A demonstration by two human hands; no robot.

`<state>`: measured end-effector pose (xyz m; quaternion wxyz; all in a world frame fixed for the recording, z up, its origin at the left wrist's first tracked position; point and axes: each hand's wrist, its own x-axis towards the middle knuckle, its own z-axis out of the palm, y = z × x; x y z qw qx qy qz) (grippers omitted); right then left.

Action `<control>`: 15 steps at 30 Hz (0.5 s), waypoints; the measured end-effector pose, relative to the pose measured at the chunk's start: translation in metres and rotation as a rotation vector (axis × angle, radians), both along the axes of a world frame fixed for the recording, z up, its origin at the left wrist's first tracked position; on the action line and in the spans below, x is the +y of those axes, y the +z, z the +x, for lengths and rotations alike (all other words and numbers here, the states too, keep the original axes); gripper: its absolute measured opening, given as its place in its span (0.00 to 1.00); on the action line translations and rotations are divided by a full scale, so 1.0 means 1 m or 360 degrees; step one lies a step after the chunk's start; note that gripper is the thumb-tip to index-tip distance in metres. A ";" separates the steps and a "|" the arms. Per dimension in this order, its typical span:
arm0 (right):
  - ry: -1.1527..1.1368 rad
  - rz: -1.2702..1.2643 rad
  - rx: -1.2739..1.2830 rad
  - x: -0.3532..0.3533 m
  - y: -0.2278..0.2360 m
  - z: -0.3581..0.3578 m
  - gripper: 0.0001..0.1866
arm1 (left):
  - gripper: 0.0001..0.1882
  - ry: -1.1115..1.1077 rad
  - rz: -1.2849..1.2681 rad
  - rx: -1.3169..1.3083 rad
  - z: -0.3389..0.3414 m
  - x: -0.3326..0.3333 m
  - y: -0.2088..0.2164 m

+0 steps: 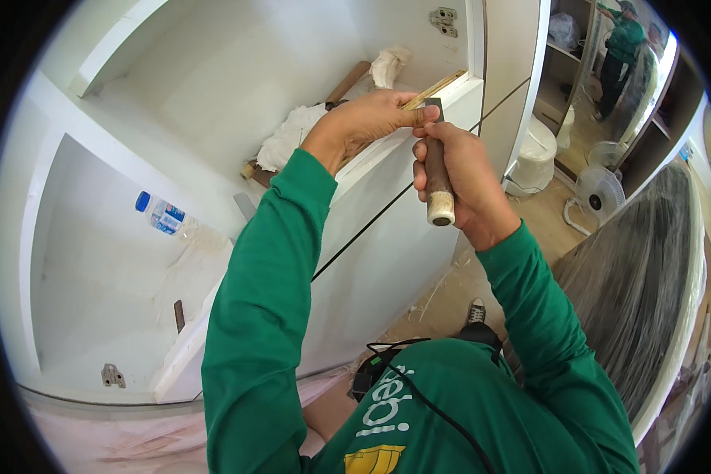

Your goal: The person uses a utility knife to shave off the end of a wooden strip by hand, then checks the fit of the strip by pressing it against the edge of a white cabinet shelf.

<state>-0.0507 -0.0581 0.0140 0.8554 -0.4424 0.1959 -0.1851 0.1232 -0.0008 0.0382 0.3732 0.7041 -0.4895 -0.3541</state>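
Observation:
My right hand (460, 178) grips a tool with a brown wooden handle (437, 178), held upright with its pale butt end toward me. The tool's dark metal tip meets the top front edge of a white cabinet panel (387, 237). My left hand (367, 118) pinches a thin, light wooden strip (434, 88) that lies along that edge, fingertips right beside the tool's tip. Both forearms are in green sleeves.
Inside the white cabinet lie crumpled white rags (292, 134), a wooden-handled tool (347, 83) and a plastic water bottle (159, 213) on a lower shelf. Metal hinge plates (444, 21) are on the walls. A fan (599, 197), a plastic-wrapped piece (648, 268) and a person (622, 47) are at right.

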 end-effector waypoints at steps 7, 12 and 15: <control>-0.0223 -0.0069 -0.0173 -0.009 -0.003 0.030 0.12 | 0.24 0.0054 0.0084 0.0071 0.000 -0.009 0.003; -0.0090 -0.0085 -0.0111 -0.011 -0.003 0.025 0.13 | 0.17 -0.0030 0.0004 0.0367 0.006 -0.012 0.005; 0.0022 -0.0044 -0.0083 0.004 -0.005 0.015 0.12 | 0.22 -0.0214 0.0016 0.0352 0.027 -0.007 -0.003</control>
